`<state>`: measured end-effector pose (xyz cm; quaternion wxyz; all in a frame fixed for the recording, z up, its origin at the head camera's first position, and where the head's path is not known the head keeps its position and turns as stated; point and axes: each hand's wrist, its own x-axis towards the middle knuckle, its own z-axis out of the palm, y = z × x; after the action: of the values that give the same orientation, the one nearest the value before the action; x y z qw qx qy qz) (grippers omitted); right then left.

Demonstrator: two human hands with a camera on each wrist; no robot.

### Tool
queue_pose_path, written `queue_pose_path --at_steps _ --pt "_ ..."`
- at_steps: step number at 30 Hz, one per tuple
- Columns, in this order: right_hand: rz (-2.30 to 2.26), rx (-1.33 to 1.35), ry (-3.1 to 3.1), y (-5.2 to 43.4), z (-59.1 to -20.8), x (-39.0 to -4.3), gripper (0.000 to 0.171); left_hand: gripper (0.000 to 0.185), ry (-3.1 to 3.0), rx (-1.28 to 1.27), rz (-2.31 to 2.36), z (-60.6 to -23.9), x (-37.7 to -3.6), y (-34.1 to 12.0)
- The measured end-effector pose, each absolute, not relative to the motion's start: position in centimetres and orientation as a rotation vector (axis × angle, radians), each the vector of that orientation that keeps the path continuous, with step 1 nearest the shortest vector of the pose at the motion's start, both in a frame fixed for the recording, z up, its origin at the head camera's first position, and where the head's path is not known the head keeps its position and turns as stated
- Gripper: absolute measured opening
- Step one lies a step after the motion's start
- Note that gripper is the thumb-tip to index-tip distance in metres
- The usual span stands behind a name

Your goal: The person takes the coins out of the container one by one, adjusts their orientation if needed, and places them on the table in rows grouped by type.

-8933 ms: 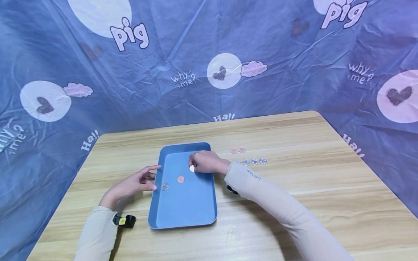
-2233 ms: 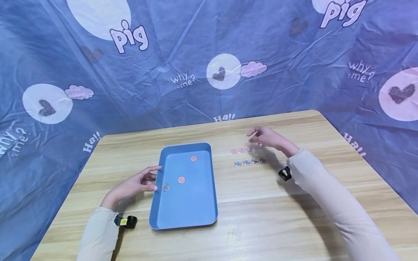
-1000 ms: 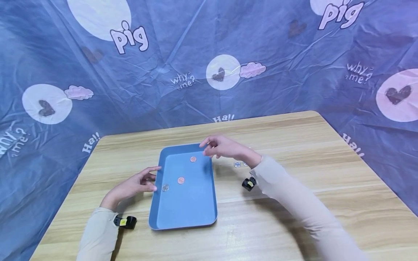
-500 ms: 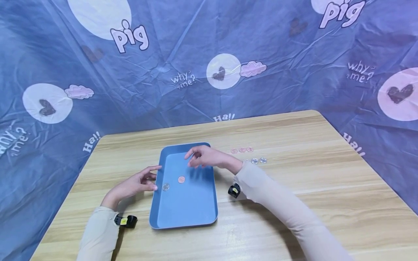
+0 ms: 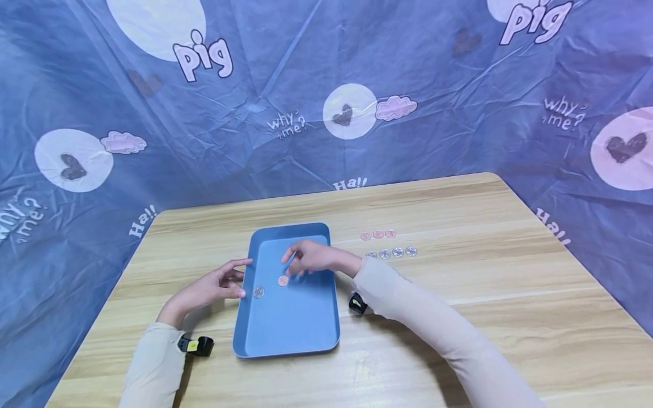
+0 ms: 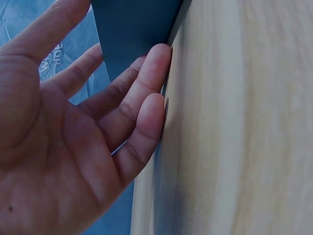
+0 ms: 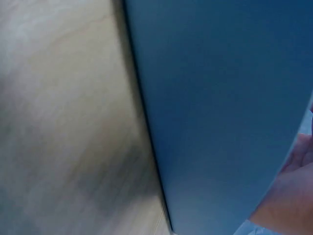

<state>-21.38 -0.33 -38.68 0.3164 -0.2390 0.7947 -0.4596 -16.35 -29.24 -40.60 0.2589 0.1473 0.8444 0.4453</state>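
Inside the blue tray (image 5: 291,334) lie a silver coin (image 5: 258,292) by the left wall and a copper-coloured coin (image 5: 283,280) nearer the middle. My right hand (image 5: 312,256) is over the tray, its thumb and index finger spread apart and the fingertips close to the copper coin. Nothing shows between those fingers. My left hand (image 5: 209,289) touches the tray's left side with thumb and fingers loosely extended; in the left wrist view that hand (image 6: 93,122) has its lower fingertips at the table beside the wall. The right wrist view shows mostly the tray's outer wall (image 7: 215,117).
Right of the tray, a row of three copper coins (image 5: 378,234) lies behind a row of several silver coins (image 5: 398,252). Both rest on the wooden table (image 5: 459,283). A blue printed cloth (image 5: 255,141) hangs behind the table.
A third copper coin has joined the back row since the oldest frame. My right hand then moved left from the rows and down over the tray's middle. The left hand stays put.
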Motion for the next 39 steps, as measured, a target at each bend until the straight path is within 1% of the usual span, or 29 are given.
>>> queue_pose_path --at_steps 10,19,28,39 --pt "-1.116 -0.645 2.125 -1.6 -39.8 -21.4 0.025 0.074 2.280 0.399 1.202 -40.6 -16.3 -29.3" --pt "-1.104 -0.664 2.145 -2.1 -40.2 -21.3 0.015 0.074 2.276 0.401 1.211 -40.8 -16.4 -29.3" --pt "-0.957 -0.754 2.270 -2.6 -40.3 -21.1 0.015 0.076 2.264 0.447 1.224 -40.6 -16.5 -29.4" --pt "-0.914 -0.790 2.306 -2.8 -40.5 -21.1 0.013 0.077 2.264 0.456 1.231 -40.6 -16.5 -29.4"
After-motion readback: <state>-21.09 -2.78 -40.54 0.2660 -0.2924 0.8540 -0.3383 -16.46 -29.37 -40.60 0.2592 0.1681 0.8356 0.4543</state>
